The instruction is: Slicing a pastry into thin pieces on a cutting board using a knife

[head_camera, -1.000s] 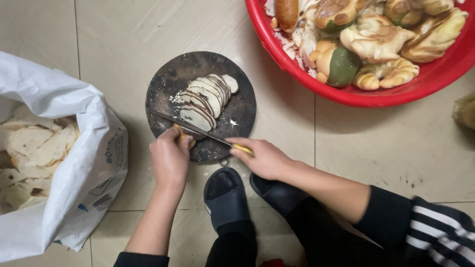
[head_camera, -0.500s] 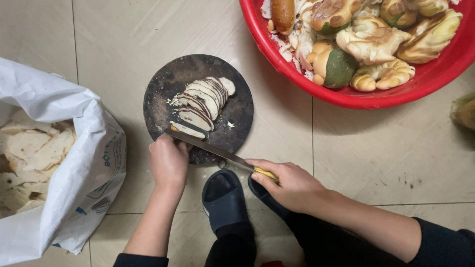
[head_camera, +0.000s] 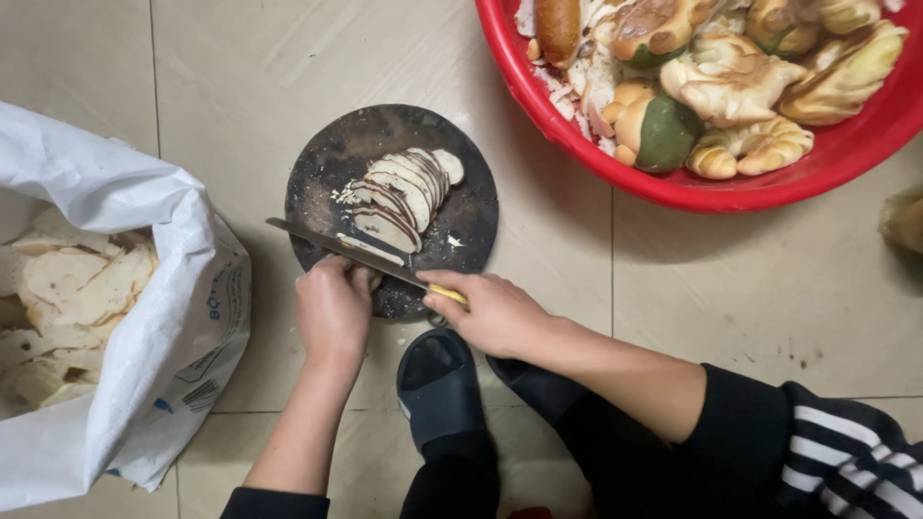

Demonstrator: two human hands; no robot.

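At left, a white sack point(head_camera: 115, 317) gapes with pale slices. The left hand point(head_camera: 334, 312) curls shut on the loaf end, hidden beneath the fingers, at the near edge of a round dark board point(head_camera: 471, 216). The right hand point(head_camera: 492, 312) grips a knife point(head_camera: 336, 247) by its yellow handle. The bread slices point(head_camera: 396, 197) look soft and crumbly, best pinched by the crust. A red basin point(head_camera: 692, 187) of pastries sits far right.
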